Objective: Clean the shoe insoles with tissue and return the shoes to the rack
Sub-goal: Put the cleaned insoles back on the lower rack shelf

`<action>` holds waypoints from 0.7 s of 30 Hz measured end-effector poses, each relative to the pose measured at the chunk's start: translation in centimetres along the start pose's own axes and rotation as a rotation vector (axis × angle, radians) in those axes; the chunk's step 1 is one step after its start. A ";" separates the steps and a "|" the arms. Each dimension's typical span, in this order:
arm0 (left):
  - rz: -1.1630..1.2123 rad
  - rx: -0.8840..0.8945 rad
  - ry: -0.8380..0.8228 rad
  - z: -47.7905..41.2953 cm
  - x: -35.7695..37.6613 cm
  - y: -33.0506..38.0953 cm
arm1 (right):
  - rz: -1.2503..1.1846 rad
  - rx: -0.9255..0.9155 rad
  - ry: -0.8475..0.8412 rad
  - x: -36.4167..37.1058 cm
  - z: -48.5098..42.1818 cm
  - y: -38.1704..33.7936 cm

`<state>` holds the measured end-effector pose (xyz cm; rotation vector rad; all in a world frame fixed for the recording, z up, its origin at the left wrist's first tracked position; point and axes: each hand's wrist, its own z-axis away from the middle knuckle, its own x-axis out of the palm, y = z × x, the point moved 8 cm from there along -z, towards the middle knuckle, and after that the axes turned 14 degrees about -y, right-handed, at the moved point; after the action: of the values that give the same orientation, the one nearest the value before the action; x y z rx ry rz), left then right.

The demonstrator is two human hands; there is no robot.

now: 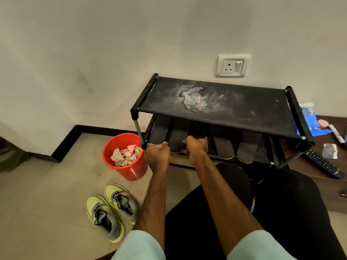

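Tiled floor point(47, 184), pale wall: a seated person leans to the black shoe rack point(216, 102). At the lower shelf's front edge, left hand point(158, 155) and right hand point(195, 147) curl their fingers round the sides of a dark insole point(178, 136), apparently seating it beside three others to air (used tissue point(124, 155) fills the red bin point(131, 171)). Yellow-green shoes point(110, 211) wait on the floor, off the rack's left corner.
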<state>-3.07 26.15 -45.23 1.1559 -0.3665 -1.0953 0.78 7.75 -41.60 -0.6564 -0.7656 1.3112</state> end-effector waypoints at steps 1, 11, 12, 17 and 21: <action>0.075 -0.062 0.044 -0.6 -0.8 -2.0 | 0.055 0.025 0.023 0.2 -0.6 1.1; 0.410 -0.231 0.101 -2.4 -1.0 -5.3 | -0.003 0.240 -0.103 3.6 -4.7 6.9; 0.406 -0.231 0.105 -3.3 -0.9 -5.6 | -0.028 0.238 -0.117 3.8 -4.9 7.1; 0.388 -0.222 0.090 -6.1 -0.7 -4.7 | -0.132 0.212 -0.127 4.2 -5.5 6.8; 0.370 -0.212 0.085 -6.4 -0.9 -4.0 | -0.314 0.151 -0.078 3.6 -5.2 6.3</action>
<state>-0.87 30.41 -51.09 0.8992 -0.3705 -0.7391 1.51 12.23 -49.23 -0.3492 -0.7888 1.0976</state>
